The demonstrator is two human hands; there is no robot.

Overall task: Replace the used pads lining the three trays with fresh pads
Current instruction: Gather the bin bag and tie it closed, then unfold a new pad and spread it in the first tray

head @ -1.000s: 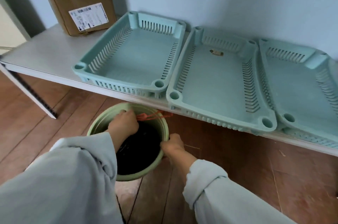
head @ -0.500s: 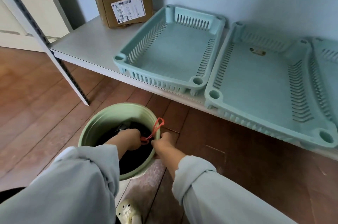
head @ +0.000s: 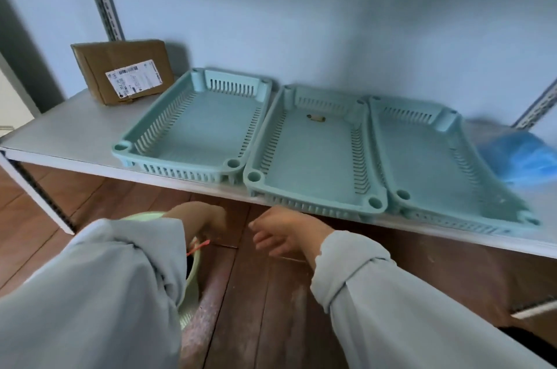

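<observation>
Grey shelf (head: 69,130) carries three bare teal trays (head: 313,154), side by side, no pads inside. Blue pack (head: 515,157) lies far right, probably fresh pads. Green bin (head: 193,272) is now mostly hidden near left. Right hand (head: 283,233) has left the bin, grip apart; left hand (head: 199,218), I cannot tell.

Both arms reach forward and down in loose pale sleeves. The left hand (head: 200,218) hangs low with its fingers hidden, so its grip cannot be told. The right hand (head: 283,233) is held apart from it, fingers (head: 261,238) relaxed and pointing left, holding nothing.
</observation>
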